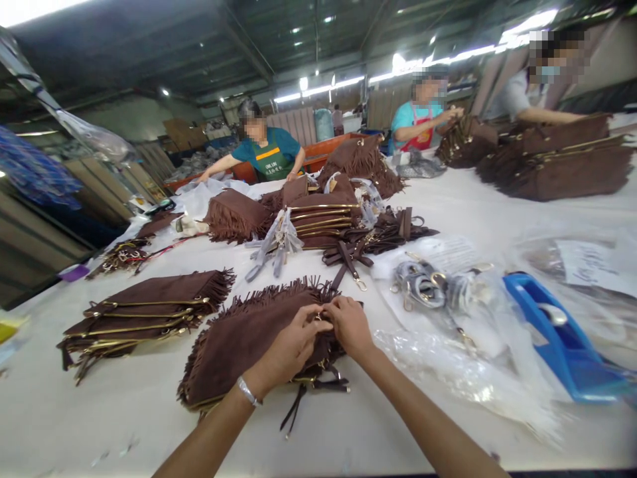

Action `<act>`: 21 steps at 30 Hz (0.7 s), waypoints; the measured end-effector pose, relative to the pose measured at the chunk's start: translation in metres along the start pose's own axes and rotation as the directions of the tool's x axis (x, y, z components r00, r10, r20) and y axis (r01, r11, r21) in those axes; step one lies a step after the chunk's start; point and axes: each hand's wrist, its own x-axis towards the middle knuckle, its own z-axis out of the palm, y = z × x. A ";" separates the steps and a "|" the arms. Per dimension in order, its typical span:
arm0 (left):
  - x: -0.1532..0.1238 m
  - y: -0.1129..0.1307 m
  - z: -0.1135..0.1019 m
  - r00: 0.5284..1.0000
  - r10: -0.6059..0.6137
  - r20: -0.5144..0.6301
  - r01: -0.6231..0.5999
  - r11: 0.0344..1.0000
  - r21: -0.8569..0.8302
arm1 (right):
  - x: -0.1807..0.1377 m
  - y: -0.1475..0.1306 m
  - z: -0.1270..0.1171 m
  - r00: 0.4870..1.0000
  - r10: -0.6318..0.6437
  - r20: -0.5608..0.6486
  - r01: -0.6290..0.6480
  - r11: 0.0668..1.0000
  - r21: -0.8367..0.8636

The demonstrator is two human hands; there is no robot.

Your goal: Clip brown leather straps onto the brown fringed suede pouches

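A brown fringed bag lies flat on the white table in front of me, its fringe toward the far side and a gold zip along the near edge. At its right end my left hand and my right hand meet, fingertips pinched around a small metal clip. The fingers partly cover this clip, so its exact shape is hidden. Thin zip pull tassels hang off the near edge onto the table. Just beyond my right hand lies a loose pile of brown straps with gold clips.
Left is a stack of fringed bags; more bags are piled ahead. To the right lie grey straps in clear plastic and a blue tape dispenser. Across the table three co-workers stand, one in a green apron.
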 end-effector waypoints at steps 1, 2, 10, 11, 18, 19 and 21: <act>0.001 0.000 0.001 1.000 0.002 0.024 -0.002 1.000 0.023 | 0.000 -0.001 -0.001 1.000 0.005 -0.021 -0.006 1.000 -0.014; 0.002 0.000 0.002 0.999 -0.002 0.039 0.000 0.999 0.047 | -0.003 -0.002 -0.003 0.999 0.022 -0.044 -0.022 1.000 0.001; 0.015 -0.005 0.015 0.995 -0.095 -0.010 0.095 0.992 0.086 | -0.071 -0.016 -0.015 0.980 0.099 0.172 -0.167 0.877 0.450; 0.016 -0.004 0.015 0.995 -0.100 -0.014 0.101 0.991 0.086 | -0.075 -0.017 -0.012 0.980 0.094 0.176 -0.166 0.874 0.456; 0.017 0.004 0.016 0.977 -0.197 0.084 0.178 0.966 0.189 | -0.065 -0.013 0.002 0.996 0.033 0.086 -0.063 0.926 0.371; 0.018 0.002 0.018 0.973 -0.205 0.103 0.180 0.961 0.209 | -0.063 -0.013 0.001 0.997 0.025 0.069 -0.049 0.930 0.366; 0.021 -0.001 0.022 0.970 -0.213 0.114 0.183 0.955 0.232 | -0.058 -0.010 0.000 0.998 0.016 0.055 -0.037 0.917 0.397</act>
